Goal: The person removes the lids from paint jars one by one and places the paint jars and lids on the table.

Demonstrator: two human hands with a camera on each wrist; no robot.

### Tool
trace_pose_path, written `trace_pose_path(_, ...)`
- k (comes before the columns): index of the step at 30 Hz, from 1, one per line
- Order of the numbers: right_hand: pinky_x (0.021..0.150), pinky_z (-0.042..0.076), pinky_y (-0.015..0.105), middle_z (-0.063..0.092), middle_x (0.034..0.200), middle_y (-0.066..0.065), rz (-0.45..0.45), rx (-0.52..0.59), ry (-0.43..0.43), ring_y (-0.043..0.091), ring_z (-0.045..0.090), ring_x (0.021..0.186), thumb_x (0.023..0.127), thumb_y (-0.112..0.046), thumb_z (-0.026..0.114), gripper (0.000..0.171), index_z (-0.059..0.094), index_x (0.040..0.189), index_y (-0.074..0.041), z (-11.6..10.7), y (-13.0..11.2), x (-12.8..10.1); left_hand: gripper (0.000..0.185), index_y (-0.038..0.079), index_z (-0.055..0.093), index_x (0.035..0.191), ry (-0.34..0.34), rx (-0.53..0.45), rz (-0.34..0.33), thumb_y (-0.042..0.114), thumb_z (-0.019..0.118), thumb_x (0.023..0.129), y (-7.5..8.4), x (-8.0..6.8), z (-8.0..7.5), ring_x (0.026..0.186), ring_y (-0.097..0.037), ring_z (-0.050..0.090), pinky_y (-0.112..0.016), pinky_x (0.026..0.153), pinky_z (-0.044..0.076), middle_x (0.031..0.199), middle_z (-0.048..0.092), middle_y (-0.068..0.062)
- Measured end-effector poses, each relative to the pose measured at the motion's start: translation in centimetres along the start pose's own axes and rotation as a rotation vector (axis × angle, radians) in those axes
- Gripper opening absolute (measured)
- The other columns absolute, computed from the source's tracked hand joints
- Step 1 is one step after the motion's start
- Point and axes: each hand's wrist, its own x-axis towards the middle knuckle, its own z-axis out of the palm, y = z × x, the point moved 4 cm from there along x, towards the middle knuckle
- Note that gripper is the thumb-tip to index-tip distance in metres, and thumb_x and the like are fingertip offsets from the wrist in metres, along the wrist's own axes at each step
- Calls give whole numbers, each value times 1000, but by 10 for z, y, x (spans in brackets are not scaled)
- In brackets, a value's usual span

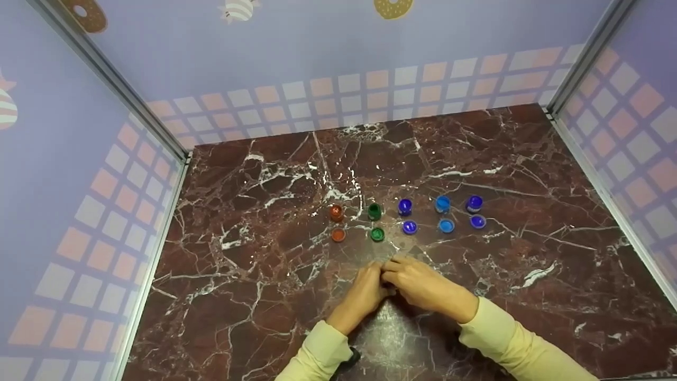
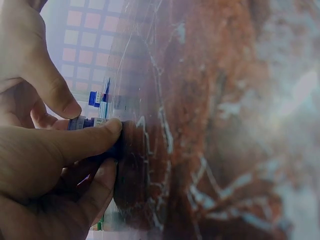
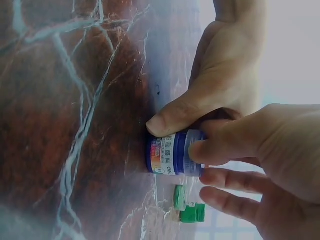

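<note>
Both hands meet low on the marble table [image 1: 264, 211] around a small blue paint jar [image 3: 170, 152] with a printed label. In the head view the fingers hide the jar. My left hand [image 1: 376, 276] grips the labelled body, thumb on top [image 3: 167, 120]. My right hand [image 1: 392, 269] pinches the blue cap end with thumb [image 3: 215, 145] and fingers. In the left wrist view only a sliver of the jar [image 2: 82, 123] shows between my left thumb [image 2: 95, 135] and the right hand's thumb [image 2: 60, 97].
Beyond the hands stands a row of open paint jars, each with its lid in front: orange [image 1: 336, 212], green [image 1: 374, 211], dark blue [image 1: 405, 206], light blue [image 1: 442, 203], purple [image 1: 474, 203]. Patterned walls [image 1: 338, 63] enclose the table on three sides.
</note>
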Motion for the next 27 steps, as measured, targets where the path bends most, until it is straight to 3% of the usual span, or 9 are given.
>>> trace_pose_path(6, 95, 54, 41, 71, 109, 7, 54, 154, 65, 25, 65, 102, 75, 6, 76, 30, 74, 104, -4, -5, 6, -8, 39, 0, 66, 103, 13, 15, 23, 4, 90, 72, 0, -2, 0, 93, -31, 67, -39, 84, 55, 97, 68, -11)
trace_pose_path(12, 80, 59, 39, 70, 99, 10, 310, 225, 252, 26, 69, 90, 83, 6, 75, 19, 72, 101, 0, -7, 14, -15, 36, -1, 66, 99, -3, 3, -6, 4, 91, 73, 1, -2, -2, 90, -29, 65, -39, 83, 53, 92, 67, -9)
trace_pose_path(18, 67, 58, 42, 65, 89, 11, 552, 187, 394, 27, 68, 77, 84, 5, 75, 11, 70, 93, 1, -4, 13, -16, 33, -2, 67, 95, 10, -40, 5, 0, 90, 72, 1, 0, -2, 79, -20, 63, -32, 75, 54, 88, 68, -10)
trace_pose_path(22, 65, 57, 46, 64, 89, 12, 604, 82, 402, 31, 66, 78, 81, 0, 79, 16, 69, 93, 1, -1, 4, -14, 32, -1, 67, 93, 27, -50, 10, -1, 90, 71, 0, 0, -1, 77, -18, 63, -30, 73, 54, 87, 67, -9)
trace_pose_path(27, 58, 55, 49, 61, 87, 14, 615, -17, 339, 35, 64, 76, 82, -10, 83, 24, 65, 94, 1, 4, -9, -8, 26, 0, 68, 93, 57, -37, 30, -2, 85, 74, 0, 0, -1, 79, -22, 65, -33, 75, 55, 87, 67, -9)
